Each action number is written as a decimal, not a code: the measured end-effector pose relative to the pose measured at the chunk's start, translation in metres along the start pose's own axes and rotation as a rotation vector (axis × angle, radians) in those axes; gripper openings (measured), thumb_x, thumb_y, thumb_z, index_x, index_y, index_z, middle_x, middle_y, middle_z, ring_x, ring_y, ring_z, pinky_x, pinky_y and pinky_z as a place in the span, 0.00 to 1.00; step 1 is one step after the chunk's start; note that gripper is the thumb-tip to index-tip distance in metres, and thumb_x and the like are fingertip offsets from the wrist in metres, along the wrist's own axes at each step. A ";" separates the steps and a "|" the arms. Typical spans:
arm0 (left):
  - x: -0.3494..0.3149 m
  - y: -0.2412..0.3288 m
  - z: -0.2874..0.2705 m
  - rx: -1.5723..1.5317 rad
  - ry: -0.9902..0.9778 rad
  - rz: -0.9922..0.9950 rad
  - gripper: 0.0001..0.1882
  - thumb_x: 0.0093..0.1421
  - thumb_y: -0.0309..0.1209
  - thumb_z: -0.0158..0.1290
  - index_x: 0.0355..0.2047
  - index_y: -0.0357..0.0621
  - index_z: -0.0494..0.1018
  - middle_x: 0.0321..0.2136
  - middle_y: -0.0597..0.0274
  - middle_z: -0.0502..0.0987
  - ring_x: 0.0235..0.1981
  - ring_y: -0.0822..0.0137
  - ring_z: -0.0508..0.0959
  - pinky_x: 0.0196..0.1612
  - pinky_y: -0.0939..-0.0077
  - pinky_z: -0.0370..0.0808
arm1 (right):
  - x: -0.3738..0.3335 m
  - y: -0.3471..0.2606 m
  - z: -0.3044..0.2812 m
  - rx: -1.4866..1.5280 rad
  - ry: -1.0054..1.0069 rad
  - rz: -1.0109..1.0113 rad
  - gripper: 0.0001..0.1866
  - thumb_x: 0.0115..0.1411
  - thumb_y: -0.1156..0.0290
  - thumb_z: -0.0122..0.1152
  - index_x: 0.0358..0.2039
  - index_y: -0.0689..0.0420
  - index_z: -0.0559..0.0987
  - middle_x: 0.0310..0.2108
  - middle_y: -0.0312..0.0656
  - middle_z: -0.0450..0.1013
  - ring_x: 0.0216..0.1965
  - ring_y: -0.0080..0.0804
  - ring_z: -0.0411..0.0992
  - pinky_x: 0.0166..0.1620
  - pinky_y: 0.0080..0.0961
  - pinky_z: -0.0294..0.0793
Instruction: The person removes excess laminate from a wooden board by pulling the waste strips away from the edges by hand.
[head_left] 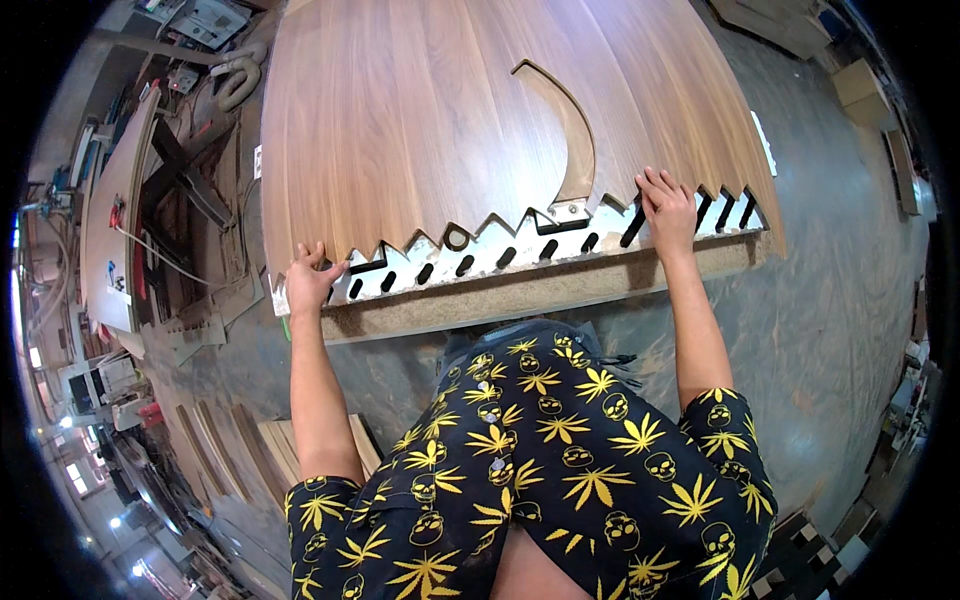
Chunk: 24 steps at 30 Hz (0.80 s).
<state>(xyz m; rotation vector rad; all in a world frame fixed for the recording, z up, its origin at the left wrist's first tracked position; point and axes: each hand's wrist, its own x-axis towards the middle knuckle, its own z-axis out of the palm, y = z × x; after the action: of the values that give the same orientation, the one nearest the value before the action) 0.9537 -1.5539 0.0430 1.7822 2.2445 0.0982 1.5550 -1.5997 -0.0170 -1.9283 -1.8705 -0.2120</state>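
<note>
A wood-grain panel with a zigzag front edge lies before me, over a white strip with several slanted black slots. My left hand rests at the panel's front left corner, thumb and fingers apart. On the zigzag edge to the right, my right hand lies with fingers stretched forward over the panel. Between the hands is a curved, sickle-shaped brown piece with a dark outline and a small metal fitting at its near end. A small ring shape shows at the panel's edge.
A rough tan board edge runs beneath the slotted strip, close to my body. At left, another panel leans upright near a thick hose. Wooden strips lie on the floor at lower left. A cardboard-coloured box stands far right.
</note>
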 end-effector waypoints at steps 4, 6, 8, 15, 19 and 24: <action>-0.002 0.000 -0.001 0.021 0.005 0.003 0.40 0.42 0.50 0.70 0.56 0.51 0.75 0.62 0.41 0.64 0.60 0.48 0.71 0.61 0.60 0.69 | 0.003 -0.005 -0.005 0.022 -0.012 0.012 0.14 0.57 0.70 0.63 0.44 0.47 0.84 0.52 0.36 0.78 0.57 0.38 0.72 0.59 0.41 0.65; -0.002 -0.001 0.000 0.033 0.006 0.011 0.41 0.41 0.51 0.70 0.56 0.51 0.75 0.63 0.41 0.64 0.60 0.47 0.70 0.61 0.60 0.68 | 0.003 -0.010 -0.008 0.037 -0.023 0.021 0.14 0.57 0.71 0.61 0.45 0.49 0.84 0.52 0.38 0.77 0.57 0.40 0.72 0.59 0.40 0.65; -0.003 0.002 -0.002 0.028 -0.007 -0.003 0.41 0.41 0.51 0.70 0.56 0.52 0.75 0.63 0.41 0.64 0.61 0.47 0.70 0.61 0.60 0.68 | 0.003 -0.013 -0.010 0.049 -0.035 0.037 0.15 0.57 0.72 0.59 0.46 0.51 0.84 0.52 0.40 0.77 0.57 0.42 0.72 0.59 0.40 0.66; -0.004 0.002 0.002 0.068 0.034 0.028 0.39 0.42 0.53 0.69 0.55 0.52 0.76 0.62 0.43 0.65 0.59 0.44 0.71 0.60 0.58 0.70 | 0.005 -0.019 -0.006 0.037 -0.070 0.111 0.16 0.59 0.69 0.55 0.46 0.54 0.84 0.53 0.43 0.76 0.57 0.47 0.71 0.59 0.41 0.66; -0.002 -0.009 0.010 0.053 0.042 0.042 0.40 0.43 0.55 0.68 0.56 0.53 0.76 0.62 0.42 0.65 0.60 0.39 0.69 0.61 0.55 0.69 | 0.008 -0.028 -0.009 0.043 -0.119 0.151 0.18 0.59 0.66 0.55 0.47 0.54 0.83 0.54 0.44 0.75 0.59 0.47 0.70 0.61 0.41 0.65; 0.001 -0.021 0.014 0.068 0.035 0.056 0.41 0.44 0.56 0.67 0.58 0.56 0.73 0.66 0.45 0.60 0.65 0.41 0.63 0.63 0.55 0.66 | 0.010 -0.032 -0.013 0.065 -0.177 0.171 0.19 0.59 0.66 0.55 0.50 0.55 0.81 0.57 0.45 0.73 0.61 0.47 0.68 0.62 0.40 0.66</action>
<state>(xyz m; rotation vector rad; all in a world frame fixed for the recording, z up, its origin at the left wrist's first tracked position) 0.9374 -1.5600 0.0248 1.8928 2.2481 0.0660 1.5270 -1.5961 0.0057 -2.1077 -1.7828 0.0739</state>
